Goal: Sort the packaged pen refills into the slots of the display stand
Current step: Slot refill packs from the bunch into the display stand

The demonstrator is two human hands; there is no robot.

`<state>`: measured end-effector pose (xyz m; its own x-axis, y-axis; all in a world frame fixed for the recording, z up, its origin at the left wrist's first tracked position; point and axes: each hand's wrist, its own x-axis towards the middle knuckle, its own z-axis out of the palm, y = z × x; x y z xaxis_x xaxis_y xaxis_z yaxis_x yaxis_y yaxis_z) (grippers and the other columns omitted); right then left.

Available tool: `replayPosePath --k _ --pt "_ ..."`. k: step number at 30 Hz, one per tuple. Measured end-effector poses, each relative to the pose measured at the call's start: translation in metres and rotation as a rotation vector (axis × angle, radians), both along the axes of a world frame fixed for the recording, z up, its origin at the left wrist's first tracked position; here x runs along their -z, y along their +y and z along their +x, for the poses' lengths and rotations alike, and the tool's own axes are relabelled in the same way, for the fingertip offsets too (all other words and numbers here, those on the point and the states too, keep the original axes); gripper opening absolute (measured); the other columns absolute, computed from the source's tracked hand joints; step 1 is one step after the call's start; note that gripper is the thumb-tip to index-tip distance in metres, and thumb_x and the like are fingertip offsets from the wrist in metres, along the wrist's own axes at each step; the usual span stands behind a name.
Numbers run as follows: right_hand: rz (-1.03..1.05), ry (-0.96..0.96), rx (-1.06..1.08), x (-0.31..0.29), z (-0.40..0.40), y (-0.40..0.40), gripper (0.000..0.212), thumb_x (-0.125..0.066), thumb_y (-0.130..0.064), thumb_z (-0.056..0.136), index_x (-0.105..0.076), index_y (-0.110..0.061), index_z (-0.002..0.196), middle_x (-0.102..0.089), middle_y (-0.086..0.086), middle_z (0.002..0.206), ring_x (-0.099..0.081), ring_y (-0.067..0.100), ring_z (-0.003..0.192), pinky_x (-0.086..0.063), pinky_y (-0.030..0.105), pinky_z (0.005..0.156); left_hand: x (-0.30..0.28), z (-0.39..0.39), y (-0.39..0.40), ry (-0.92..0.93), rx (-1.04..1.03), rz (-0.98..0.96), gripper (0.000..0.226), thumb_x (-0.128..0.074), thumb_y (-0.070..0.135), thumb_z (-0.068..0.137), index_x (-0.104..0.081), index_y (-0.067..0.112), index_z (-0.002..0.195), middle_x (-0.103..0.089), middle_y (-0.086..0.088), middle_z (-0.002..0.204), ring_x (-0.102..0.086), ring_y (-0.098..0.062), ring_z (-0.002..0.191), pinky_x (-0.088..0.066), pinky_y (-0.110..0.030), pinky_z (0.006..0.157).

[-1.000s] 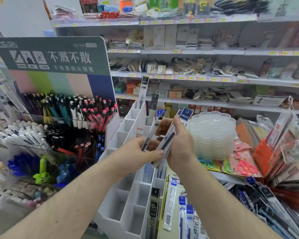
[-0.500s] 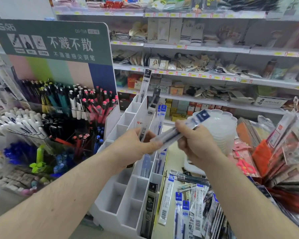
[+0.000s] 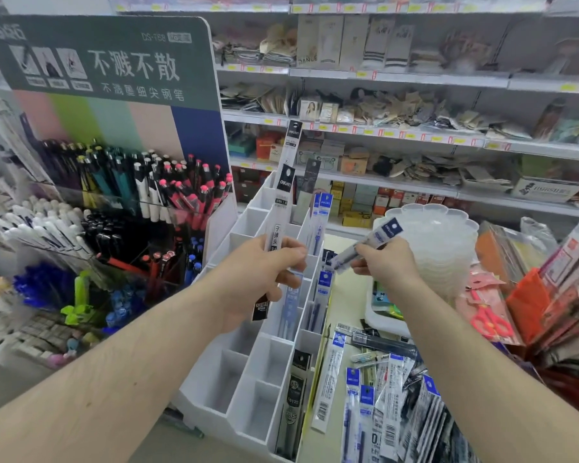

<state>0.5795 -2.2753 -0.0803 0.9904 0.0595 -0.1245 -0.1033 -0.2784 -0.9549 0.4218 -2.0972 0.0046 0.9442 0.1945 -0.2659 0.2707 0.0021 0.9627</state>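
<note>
A white stepped display stand (image 3: 248,372) with many slots stands in front of me. My left hand (image 3: 264,279) grips a black-topped refill pack (image 3: 279,208) upright over the stand's middle slots. To the right of the stand, my right hand (image 3: 386,267) pinches a small bunch of blue-topped refill packs (image 3: 370,243), tilted up to the right. Several blue-topped packs (image 3: 321,215) stand in the stand's right-hand column, and a black pack (image 3: 295,402) fills a front slot. Loose refill packs (image 3: 381,396) lie piled on the counter at lower right.
A pen display with a green sign (image 3: 97,58) and racks of pens (image 3: 131,202) stands to the left. A stack of clear scalloped trays (image 3: 442,245) sits behind my right hand. Packaged scissors (image 3: 488,319) and hanging goods crowd the right. Stocked shelves (image 3: 398,135) fill the back.
My hands have drawn apart. The left has lifted the black-topped pack upright over the stand, and the right has carried the blue-topped bunch to the right.
</note>
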Motion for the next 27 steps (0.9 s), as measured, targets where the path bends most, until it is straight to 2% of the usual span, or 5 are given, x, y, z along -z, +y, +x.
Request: replayPosePath --k 5,14,21,24,27 --pt "-0.238 -0.031 -0.110 0.034 0.018 0.024 0.012 -0.067 -0.010 0.089 -0.064 -0.011 0.077 -0.071 0.015 0.075 -0.066 0.025 0.065 -0.058 0.045 0.069 -0.007 0.000 -0.002 0.006 -0.106 -0.212 0.027 -0.047 0.040 0.103 -0.058 0.016 0.108 -0.067 -0.001 0.077 -0.060 -0.015 0.058 -0.034 -0.022 0.039" --pt "-0.640 0.021 -0.446 0.069 0.018 0.039 0.024 -0.073 -0.021 0.083 -0.060 -0.019 0.062 -0.056 -0.003 0.058 -0.051 0.013 0.054 -0.035 0.022 0.044 -0.008 -0.005 -0.002 -0.058 -0.029 -0.214 0.020 -0.042 0.010 0.103 -0.062 0.009 0.098 -0.065 -0.002 0.067 -0.063 -0.018 0.058 -0.045 -0.024 0.044" --pt "-0.748 0.009 -0.477 0.049 0.011 0.029 0.007 -0.075 -0.015 0.082 -0.073 -0.016 0.088 -0.070 0.000 0.086 -0.066 0.020 0.083 -0.051 0.025 0.063 -0.007 -0.006 -0.002 -0.072 0.035 -0.201 0.020 -0.048 0.011 0.103 -0.067 0.013 0.105 -0.075 -0.004 0.080 -0.072 -0.015 0.069 -0.058 -0.027 0.057" --pt "-0.529 -0.068 -0.265 0.015 -0.001 0.024 0.016 -0.065 -0.006 0.086 -0.071 -0.015 0.097 -0.068 0.000 0.096 -0.063 0.017 0.087 -0.049 0.024 0.067 -0.007 -0.006 -0.001 -0.076 0.047 -0.210 0.019 -0.048 0.012 0.104 -0.067 0.013 0.106 -0.076 -0.004 0.082 -0.072 -0.015 0.068 -0.058 -0.028 0.057" --pt "0.115 0.048 -0.320 -0.031 -0.030 0.026 0.021 -0.061 0.003 0.081 -0.072 -0.014 0.086 -0.062 0.003 0.073 -0.052 0.011 0.059 -0.040 0.018 0.050 -0.007 -0.005 -0.001 -0.081 0.045 -0.212 0.020 -0.048 0.011 0.104 -0.067 0.012 0.106 -0.076 -0.004 0.081 -0.071 -0.014 0.066 -0.058 -0.027 0.055"
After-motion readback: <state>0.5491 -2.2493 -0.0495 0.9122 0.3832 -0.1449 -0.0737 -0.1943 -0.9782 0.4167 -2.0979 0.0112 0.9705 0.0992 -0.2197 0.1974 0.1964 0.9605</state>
